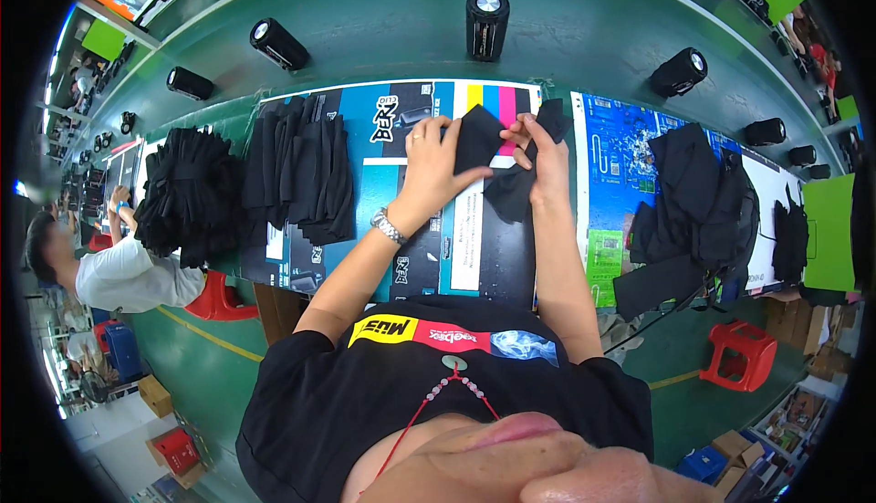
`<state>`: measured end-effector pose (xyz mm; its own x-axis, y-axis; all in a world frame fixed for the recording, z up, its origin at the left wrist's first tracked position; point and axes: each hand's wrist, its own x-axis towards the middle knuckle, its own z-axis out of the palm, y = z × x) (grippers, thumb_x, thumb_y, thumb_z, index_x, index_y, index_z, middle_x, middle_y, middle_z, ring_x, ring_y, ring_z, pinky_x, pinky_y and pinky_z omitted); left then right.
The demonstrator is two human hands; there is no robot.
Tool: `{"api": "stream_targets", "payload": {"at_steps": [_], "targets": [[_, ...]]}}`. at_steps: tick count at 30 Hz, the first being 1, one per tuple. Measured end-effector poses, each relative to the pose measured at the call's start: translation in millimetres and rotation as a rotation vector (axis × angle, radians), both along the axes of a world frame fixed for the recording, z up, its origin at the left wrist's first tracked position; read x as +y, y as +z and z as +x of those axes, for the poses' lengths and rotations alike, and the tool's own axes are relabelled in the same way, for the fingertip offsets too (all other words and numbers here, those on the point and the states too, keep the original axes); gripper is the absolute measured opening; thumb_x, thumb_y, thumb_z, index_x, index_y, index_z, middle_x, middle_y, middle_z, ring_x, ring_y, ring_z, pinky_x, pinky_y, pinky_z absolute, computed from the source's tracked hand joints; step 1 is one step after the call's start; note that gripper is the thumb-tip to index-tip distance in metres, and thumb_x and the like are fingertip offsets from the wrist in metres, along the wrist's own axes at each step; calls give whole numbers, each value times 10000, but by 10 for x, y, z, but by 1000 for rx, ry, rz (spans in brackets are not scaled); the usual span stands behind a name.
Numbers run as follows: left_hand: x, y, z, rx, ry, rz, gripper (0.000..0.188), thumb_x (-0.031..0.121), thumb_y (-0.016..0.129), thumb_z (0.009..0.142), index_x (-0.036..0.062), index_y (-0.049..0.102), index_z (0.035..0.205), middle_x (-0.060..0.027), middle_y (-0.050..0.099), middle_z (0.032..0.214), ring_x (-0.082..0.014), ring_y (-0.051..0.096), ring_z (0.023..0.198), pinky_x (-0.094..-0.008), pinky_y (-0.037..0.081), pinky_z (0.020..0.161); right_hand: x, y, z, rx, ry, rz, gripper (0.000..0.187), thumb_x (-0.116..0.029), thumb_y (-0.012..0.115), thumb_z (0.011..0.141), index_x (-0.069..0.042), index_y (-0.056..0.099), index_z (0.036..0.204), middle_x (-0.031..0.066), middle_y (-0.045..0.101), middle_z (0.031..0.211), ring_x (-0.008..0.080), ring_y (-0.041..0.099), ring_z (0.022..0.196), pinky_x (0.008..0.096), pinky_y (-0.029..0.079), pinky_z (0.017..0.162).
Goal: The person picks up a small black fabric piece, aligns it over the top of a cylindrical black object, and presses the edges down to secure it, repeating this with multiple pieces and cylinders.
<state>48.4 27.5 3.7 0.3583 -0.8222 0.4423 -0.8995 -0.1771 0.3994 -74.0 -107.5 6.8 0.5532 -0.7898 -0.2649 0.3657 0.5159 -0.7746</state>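
Observation:
A small black fabric piece [478, 138] lies in front of me on the printed sheets [379, 197]. My left hand [431, 163] touches its left edge, thumb stretched out and fingers spread flat. At its right side, my right hand [540, 158] is closed, with thumb and fingertips pinching dark cloth by the corner. Another black fabric piece [509, 196] lies under and beside my right hand. More black cloth [555, 120] shows just behind that hand. How the pieces join is hidden by my fingers.
Left of my hands are a row of folded black pieces [306, 170] and a bundled black heap [193, 188]. A loose black pile [698, 202] lies right. Black cylindrical speakers [487, 28] stand along the far side. A person in white [137, 270] sits left; a red stool [741, 357] stands right.

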Motion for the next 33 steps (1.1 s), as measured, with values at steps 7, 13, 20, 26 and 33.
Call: {"api": "stream_targets", "payload": {"at_steps": [7, 13, 20, 26, 33], "targets": [[-27, 131, -128, -61, -124, -36, 199, 64, 632, 775, 5, 647, 965, -139, 561, 1131, -334, 472, 1149, -453, 319, 1012, 0, -32, -55, 32, -226, -77, 133, -118, 613, 881, -32, 590, 979, 89, 657, 913, 180, 664, 888, 198, 308, 424], [-204, 658, -150, 1282, -257, -456, 179, 104, 532, 917, 10, 647, 1017, -78, 639, 951, -195, 588, 917, -317, 455, 819, 140, 260, 24, -17, 145, -62, 225, -156, 614, 881, -42, 630, 1074, 44, 659, 967, 101, 647, 849, 213, 436, 550], [-425, 681, -137, 468, -127, -455, 269, 44, 546, 897, 25, 589, 1162, -138, 581, 1192, -178, 619, 907, -301, 505, 843, 337, 573, 13, -29, 139, -146, 182, -121, 652, 864, -48, 627, 1030, 17, 627, 857, 83, 583, 661, 206, 430, 534], [-414, 684, -217, 1611, -405, -452, 258, 81, 553, 916, -24, 602, 1146, -90, 667, 1019, -128, 639, 868, -249, 514, 759, 313, 620, -79, 93, 57, -298, 70, -79, 647, 851, -68, 585, 882, -27, 535, 675, 59, 473, 510, 211, 331, 442], [-603, 627, -345, 559, -171, -595, 56, -7, 610, 848, -56, 604, 873, -124, 629, 949, -216, 615, 865, -299, 479, 769, 286, 588, -216, 136, -22, -293, 83, -77, 656, 868, -35, 633, 936, -27, 566, 696, 32, 441, 498, 198, 320, 432]]}}
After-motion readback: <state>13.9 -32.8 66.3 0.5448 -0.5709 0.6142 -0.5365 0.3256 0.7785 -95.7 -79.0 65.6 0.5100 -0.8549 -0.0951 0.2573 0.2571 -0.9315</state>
